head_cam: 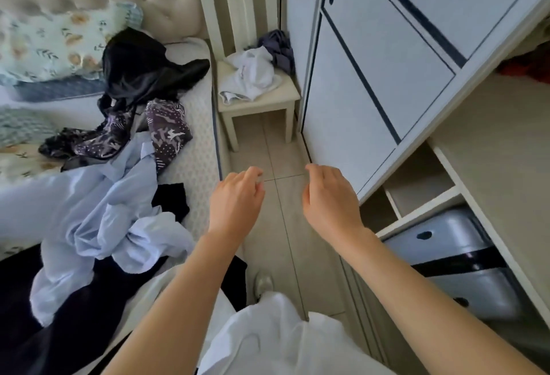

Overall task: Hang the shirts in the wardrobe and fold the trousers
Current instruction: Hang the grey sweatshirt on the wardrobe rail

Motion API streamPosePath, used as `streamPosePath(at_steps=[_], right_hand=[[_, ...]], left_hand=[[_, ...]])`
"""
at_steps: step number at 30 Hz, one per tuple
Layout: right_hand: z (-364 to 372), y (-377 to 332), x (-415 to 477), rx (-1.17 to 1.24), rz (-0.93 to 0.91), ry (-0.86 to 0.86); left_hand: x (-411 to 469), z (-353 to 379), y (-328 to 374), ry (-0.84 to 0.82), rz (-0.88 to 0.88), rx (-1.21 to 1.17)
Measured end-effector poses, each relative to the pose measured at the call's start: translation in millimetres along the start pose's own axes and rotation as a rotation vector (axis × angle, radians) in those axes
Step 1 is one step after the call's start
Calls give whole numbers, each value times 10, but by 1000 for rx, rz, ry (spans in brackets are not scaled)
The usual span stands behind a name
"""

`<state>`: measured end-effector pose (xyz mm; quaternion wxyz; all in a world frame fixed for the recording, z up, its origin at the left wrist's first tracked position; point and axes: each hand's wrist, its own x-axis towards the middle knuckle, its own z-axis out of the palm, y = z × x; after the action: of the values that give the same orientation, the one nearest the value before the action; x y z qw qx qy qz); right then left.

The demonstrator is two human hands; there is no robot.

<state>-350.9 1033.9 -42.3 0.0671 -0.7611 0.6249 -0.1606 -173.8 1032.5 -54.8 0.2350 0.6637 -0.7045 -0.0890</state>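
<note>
A crumpled light blue shirt (98,210) lies on the bed's near edge, over dark trousers (38,324). Further back lie a patterned purple garment (166,136) and a shiny black one (140,70). My left hand (235,199) hovers over the floor beside the bed, fingers loosely curled, holding nothing. My right hand (327,196) hangs level with it, close to the wardrobe (372,82), also empty with relaxed fingers. The wardrobe's sliding door is open on the right, showing a shelf (488,148).
A cream chair (259,97) at the back holds a white garment (253,76) and a grey-purple one (278,47). A silver suitcase (464,270) sits in the wardrobe's lower part. A tiled floor strip (276,225) runs between the bed (199,148) and the wardrobe.
</note>
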Motion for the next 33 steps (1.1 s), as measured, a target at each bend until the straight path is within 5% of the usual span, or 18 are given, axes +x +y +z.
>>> streamPosePath(at_steps=[15, 33], right_hand=[[696, 132, 2002, -111, 30, -240], [1710, 995, 5408, -198, -165, -453]], left_hand=[[1648, 369, -1264, -197, -191, 100], [4655, 1257, -2134, -309, -425, 238]])
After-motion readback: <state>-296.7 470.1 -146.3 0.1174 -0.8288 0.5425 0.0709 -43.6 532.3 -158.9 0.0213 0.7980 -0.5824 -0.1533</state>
